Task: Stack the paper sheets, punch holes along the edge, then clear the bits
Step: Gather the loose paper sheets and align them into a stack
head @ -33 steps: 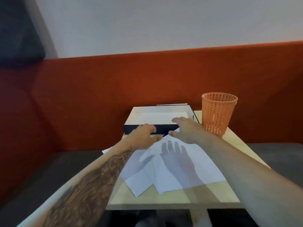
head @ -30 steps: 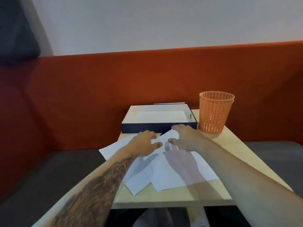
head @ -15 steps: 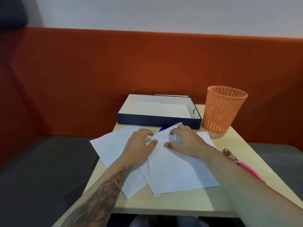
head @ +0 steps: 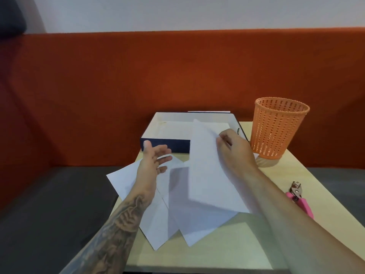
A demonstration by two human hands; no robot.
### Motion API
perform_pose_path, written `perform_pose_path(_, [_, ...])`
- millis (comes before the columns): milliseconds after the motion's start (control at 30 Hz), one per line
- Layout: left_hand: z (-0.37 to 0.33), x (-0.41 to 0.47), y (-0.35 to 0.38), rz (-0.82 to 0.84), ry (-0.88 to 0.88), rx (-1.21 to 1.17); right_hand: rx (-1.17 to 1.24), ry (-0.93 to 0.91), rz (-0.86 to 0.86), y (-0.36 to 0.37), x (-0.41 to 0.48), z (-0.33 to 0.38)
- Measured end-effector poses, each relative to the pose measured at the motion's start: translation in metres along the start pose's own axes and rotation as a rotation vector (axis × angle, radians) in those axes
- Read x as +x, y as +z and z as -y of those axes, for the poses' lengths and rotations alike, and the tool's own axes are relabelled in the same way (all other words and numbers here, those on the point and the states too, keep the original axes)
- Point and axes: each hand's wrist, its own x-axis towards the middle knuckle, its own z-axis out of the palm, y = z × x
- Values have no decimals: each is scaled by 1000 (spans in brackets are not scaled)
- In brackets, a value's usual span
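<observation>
On the table [head: 227, 252], I judged the stacking barely begun: the right hand [head: 235, 153] pinched one lifted sheet [head: 207, 175] by its edge, and the left hand [head: 153, 163] hovered, fingers [head: 165, 151] apart, over the loose sheets [head: 158, 220]. Next came squaring them together. The pink punch [head: 298, 198] lay untouched.

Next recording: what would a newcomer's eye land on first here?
The right hand holds a white paper sheet tilted up above other sheets fanned across the middle of the table, while the left hand hovers open beside it. An orange mesh basket stands at the far right corner, and a pink hole punch lies near the right edge.
</observation>
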Motion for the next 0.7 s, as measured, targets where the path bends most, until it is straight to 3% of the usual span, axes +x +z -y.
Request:
perform_pose_path(167, [-7,-8,3,57,14,-22,-4,10,-277,-3,19,5])
perform_pose_path(300, [3,-14,7,170,173,98,45,8,-350,8,28,21])
perform_pose_path(400, [4,-16,7,213,177,111,13,-4,-312,17,29,23])
perform_pose_path(567, [-9,-20,4,186,-2,-45,-74,-45,-104,24,21,13])
perform_pose_path(700, [-8,-13,2,41,-51,-5,-34,-73,-8,28,9,8])
